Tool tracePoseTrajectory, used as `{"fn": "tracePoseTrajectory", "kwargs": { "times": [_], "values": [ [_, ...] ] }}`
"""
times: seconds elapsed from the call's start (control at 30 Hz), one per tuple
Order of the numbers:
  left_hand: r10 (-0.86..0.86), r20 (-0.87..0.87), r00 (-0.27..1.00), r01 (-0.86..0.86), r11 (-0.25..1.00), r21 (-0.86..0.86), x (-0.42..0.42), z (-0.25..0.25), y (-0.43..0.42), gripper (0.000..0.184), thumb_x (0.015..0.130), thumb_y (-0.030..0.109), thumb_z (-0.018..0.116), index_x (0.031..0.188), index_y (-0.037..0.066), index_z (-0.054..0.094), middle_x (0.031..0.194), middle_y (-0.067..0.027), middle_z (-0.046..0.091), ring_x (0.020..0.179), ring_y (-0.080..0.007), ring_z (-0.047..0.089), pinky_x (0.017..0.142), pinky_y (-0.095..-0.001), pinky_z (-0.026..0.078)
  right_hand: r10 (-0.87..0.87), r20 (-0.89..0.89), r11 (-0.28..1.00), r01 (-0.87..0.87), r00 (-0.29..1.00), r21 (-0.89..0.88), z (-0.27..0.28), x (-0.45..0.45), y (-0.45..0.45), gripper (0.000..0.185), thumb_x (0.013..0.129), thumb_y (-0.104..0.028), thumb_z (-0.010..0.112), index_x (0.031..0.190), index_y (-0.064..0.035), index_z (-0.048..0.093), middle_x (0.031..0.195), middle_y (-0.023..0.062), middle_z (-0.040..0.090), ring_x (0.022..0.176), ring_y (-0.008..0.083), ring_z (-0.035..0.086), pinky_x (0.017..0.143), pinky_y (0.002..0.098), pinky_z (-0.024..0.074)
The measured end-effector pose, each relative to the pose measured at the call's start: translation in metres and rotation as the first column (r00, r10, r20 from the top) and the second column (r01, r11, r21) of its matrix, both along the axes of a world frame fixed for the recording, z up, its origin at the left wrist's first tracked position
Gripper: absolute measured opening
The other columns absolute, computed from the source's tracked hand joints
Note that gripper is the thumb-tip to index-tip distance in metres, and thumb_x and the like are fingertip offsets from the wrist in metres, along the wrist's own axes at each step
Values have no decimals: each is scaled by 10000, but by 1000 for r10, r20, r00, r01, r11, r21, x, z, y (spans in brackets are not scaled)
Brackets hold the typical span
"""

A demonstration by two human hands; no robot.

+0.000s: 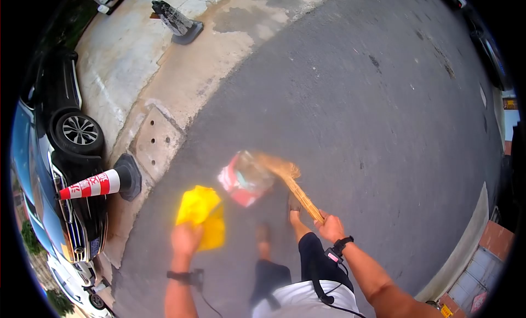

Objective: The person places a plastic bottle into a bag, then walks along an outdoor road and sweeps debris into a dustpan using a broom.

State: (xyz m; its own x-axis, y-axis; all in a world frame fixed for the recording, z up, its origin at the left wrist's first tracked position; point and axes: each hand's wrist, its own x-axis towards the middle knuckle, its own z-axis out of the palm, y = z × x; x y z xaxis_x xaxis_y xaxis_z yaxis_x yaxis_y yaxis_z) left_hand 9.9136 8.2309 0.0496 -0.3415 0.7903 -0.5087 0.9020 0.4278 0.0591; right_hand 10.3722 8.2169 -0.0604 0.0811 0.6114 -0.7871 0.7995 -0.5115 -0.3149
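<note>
My left hand [187,239] is closed on a bright yellow sheet-like piece [201,215], blurred, so I cannot tell whether it is cloth or plastic. In my right hand [330,228] is the handle of a straw hand broom [298,193], its bristle end reaching up and left. Close beside the bristles, a crumpled red, white and partly clear package [245,178] shows smeared by motion. Whether the broom touches the package, and whether the package is on the ground, I cannot tell.
Grey asphalt [356,110] spreads underfoot, with a paler concrete edge and a drain cover [156,140] to the left. A red-and-white traffic cone [101,184] lies by a parked car [68,134]. A worn dark cone [178,23] stands farther off.
</note>
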Motion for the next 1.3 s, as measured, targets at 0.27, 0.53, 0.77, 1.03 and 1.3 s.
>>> {"fn": "tracePoseTrajectory", "kwargs": {
  "times": [0.27,0.53,0.77,1.03,1.3],
  "values": [
    [225,97,970,-231,971,57,-25,-7,9,327,829,269,699,869,-55,694,737,-250,661,670,-377,684,638,-418,526,69,208,941,-133,976,312,-90,-23,238,349,886,-278,676,1168,-75,648,969,241,721,959,443,685,827,527,552],
    [225,44,973,-229,965,128,-15,-25,29,342,807,286,687,835,-54,700,778,-267,673,701,-403,689,653,-433,538,398,119,913,-405,910,46,-151,-99,202,304,866,-175,603,1136,-42,650,1038,227,726,977,397,715,849,490,579],
    [235,-20,972,-229,961,154,-6,-22,19,338,803,297,696,835,-38,720,803,-261,687,758,-419,694,698,-449,558,198,-222,964,-231,955,-132,-37,-39,124,433,878,-366,680,1269,-181,677,920,171,739,866,342,713,797,444,540],
    [275,-27,961,-266,945,190,13,1,75,363,788,331,728,792,-32,710,764,-260,678,726,-429,687,678,-468,552,17,-51,999,-15,999,45,44,56,176,489,885,-354,689,1334,-170,624,1048,202,722,1007,405,680,872,471,535],
    [275,47,960,-279,949,146,46,22,232,380,785,370,745,832,-7,733,825,-249,698,805,-424,691,740,-479,557,-173,67,983,168,983,73,64,100,296,387,824,-251,752,1175,-105,679,800,138,726,676,260,718,643,402,561]
  ]
}}
